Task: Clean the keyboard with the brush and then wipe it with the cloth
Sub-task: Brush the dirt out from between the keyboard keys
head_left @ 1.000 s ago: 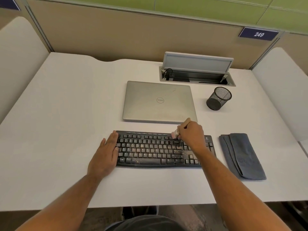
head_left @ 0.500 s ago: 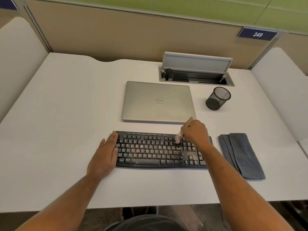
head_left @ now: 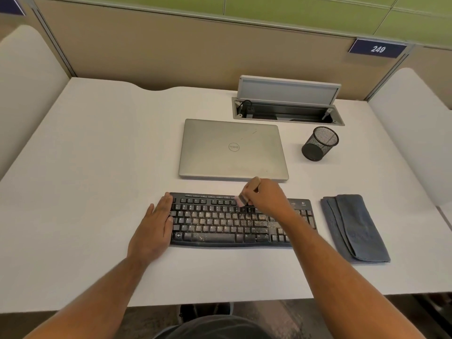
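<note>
A black keyboard (head_left: 220,223) speckled with light dust lies on the white desk near its front edge. My left hand (head_left: 154,228) lies flat with straight fingers against the keyboard's left end. My right hand (head_left: 266,199) grips a small brush (head_left: 242,198) with a pale wooden handle; its bristles touch the upper key rows right of centre. My right forearm crosses the keyboard's right part and hides some keys. A folded grey cloth (head_left: 354,228) lies on the desk to the right of the keyboard, untouched.
A closed silver laptop (head_left: 232,148) lies just behind the keyboard. A black mesh pen cup (head_left: 319,143) stands to its right. An open cable hatch (head_left: 286,111) is set in the white desk (head_left: 85,167) at the back. Partition walls enclose the desk.
My right hand has swept the brush leftward along the upper key rows, after a short move right. My left hand has stayed at the keyboard's left end.
</note>
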